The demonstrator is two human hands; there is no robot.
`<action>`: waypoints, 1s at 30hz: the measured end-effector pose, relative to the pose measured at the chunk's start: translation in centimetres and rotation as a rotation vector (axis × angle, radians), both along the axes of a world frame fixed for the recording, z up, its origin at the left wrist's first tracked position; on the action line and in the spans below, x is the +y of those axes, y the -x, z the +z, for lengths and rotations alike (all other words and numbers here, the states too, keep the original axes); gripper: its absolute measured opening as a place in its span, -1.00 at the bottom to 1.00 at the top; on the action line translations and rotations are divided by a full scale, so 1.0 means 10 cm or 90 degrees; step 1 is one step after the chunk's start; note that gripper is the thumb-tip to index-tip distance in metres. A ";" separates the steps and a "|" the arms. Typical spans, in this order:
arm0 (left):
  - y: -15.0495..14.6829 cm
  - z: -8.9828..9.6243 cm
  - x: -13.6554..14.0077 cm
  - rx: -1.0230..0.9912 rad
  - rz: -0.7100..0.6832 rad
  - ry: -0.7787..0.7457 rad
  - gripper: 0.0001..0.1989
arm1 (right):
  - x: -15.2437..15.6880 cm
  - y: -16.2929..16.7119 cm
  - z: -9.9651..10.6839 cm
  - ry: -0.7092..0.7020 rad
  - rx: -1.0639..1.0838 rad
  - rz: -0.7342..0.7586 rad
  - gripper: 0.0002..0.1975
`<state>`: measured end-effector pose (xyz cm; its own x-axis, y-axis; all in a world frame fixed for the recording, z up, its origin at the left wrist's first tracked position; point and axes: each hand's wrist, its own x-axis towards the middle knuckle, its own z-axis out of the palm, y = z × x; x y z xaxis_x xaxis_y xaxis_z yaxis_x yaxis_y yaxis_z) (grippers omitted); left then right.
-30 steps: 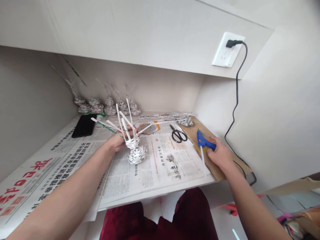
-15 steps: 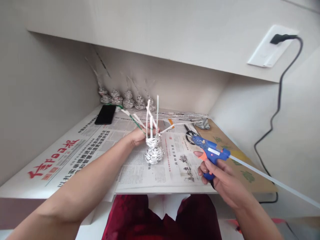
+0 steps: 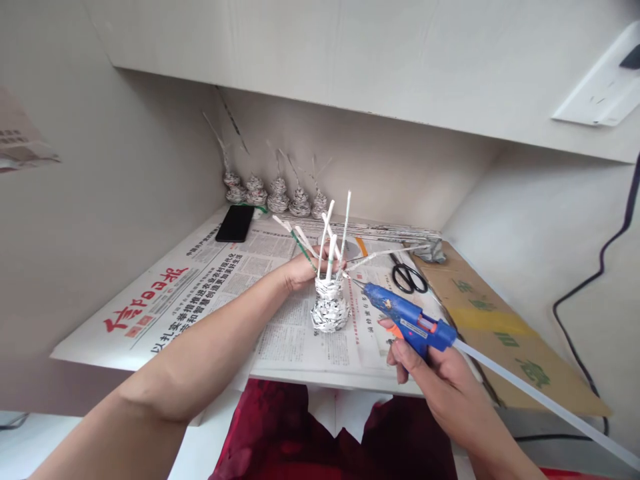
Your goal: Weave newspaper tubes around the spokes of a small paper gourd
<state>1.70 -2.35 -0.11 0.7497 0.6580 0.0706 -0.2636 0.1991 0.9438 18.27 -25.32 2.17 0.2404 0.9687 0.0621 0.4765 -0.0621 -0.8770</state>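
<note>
A person's right hand [image 3: 440, 387] wraps its fingers around the grip of a blue plastic glue gun [image 3: 400, 310] with an orange trigger, a long translucent glue stick [image 3: 540, 400] running back past the fingers' right side. Ahead and left of those fingers, the nozzle points at the top of a gourd-shaped form [image 3: 331, 313] woven from printed white paper, pale strips rising from it; whether they touch cannot be told. The left hand [image 3: 303, 269], fingers partly hidden behind the strips, holds the form near its top over printed newspaper sheets [image 3: 215, 293]. Beyond the right fingers lie black-handled scissors [image 3: 410, 278] and, to their right, flat brown cardboard [image 3: 500, 357]. Farther past the left fingers are a black rectangular phone [image 3: 235, 223] and five small woven paper gourds [image 3: 278, 198].
</note>
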 end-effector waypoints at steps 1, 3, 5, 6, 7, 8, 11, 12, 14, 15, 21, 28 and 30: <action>0.00 0.00 0.00 -0.001 0.001 -0.001 -0.71 | 0.00 0.00 -0.01 0.006 -0.011 -0.005 -0.68; 0.00 -0.01 0.00 0.000 0.001 -0.003 -0.71 | 0.00 -0.01 -0.04 0.014 -0.022 -0.014 -0.68; -0.01 -0.02 0.00 0.003 -0.002 -0.002 -0.71 | 0.00 -0.02 -0.06 0.020 -0.021 -0.014 -0.70; -0.01 -0.02 0.00 0.005 -0.002 -0.004 -0.70 | 0.00 -0.02 -0.07 0.022 -0.020 -0.013 -0.70; -0.01 -0.02 0.00 0.006 -0.001 -0.008 -0.71 | 0.00 -0.02 -0.08 0.025 -0.022 -0.011 -0.70; -0.01 -0.02 0.00 0.006 0.001 -0.013 -0.71 | 0.01 -0.02 -0.08 0.029 -0.025 -0.010 -0.70; 0.00 -0.02 0.00 0.006 0.009 -0.029 -0.72 | 0.01 -0.02 -0.10 0.039 -0.030 -0.014 -0.69; 0.00 -0.02 0.00 0.009 0.009 -0.031 -0.72 | 0.02 -0.01 -0.10 0.041 -0.030 -0.017 -0.69; 0.00 0.00 -0.01 0.016 0.008 -0.032 -0.72 | 0.02 0.00 -0.10 0.045 -0.029 -0.022 -0.67; 0.00 0.00 -0.02 0.020 0.007 -0.032 -0.72 | 0.02 0.00 -0.10 0.047 -0.032 -0.025 -0.67; 0.00 0.02 -0.03 0.022 0.012 -0.045 -0.72 | 0.01 -0.02 -0.10 0.054 -0.047 -0.029 -0.61; -0.01 0.04 -0.05 0.035 0.041 -0.065 -0.69 | 0.02 -0.01 -0.14 -0.017 -0.142 -0.049 -0.68; -0.02 0.05 -0.07 0.033 0.041 -0.096 -0.69 | 0.01 0.01 -0.13 -0.046 -0.172 -0.050 -0.77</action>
